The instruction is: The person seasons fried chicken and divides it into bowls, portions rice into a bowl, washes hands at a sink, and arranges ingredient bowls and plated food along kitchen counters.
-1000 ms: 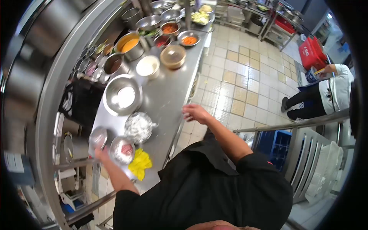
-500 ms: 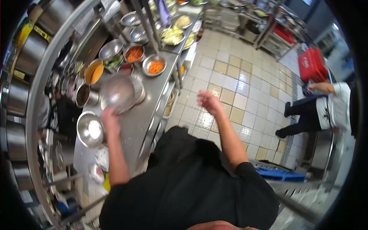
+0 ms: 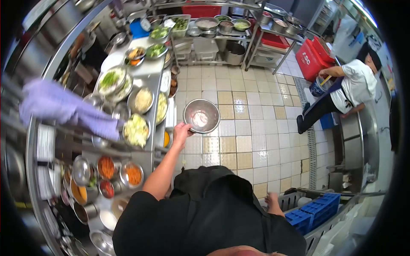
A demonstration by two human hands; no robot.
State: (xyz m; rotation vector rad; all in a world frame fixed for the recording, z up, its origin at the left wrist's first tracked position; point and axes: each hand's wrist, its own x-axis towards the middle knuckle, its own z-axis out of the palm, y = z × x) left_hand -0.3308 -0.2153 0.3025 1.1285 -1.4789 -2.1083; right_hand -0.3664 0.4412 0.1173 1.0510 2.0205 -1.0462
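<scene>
The left hand [image 3: 181,135] is extended forward, its grip pinching the near left rim of a steel mixing bowl [image 3: 201,116]. The bowl is held above the tiled floor [image 3: 252,147], to the right of the desk [image 3: 144,157] and clear of it, with its open side facing the viewer. A pale patch shows at the bottom of the bowl; whether this is residue or glare cannot be determined.

The right hand [image 3: 271,200] is low at the near right, near a blue crate [image 3: 314,213]. It is partly obscured by the body, and the state of its grip cannot be told.

On the desk at left: a bowl of chopped cabbage [image 3: 136,131], with a bowl of pale shreds [image 3: 143,100] just beyond it; nearer, a bowl of orange shreds [image 3: 132,175] and a pot of orange liquid [image 3: 79,192]. A lilac cloth [image 3: 64,106] hangs at the far left. At right, a person in a white top [image 3: 352,79] stands near a red box [image 3: 308,57].
</scene>
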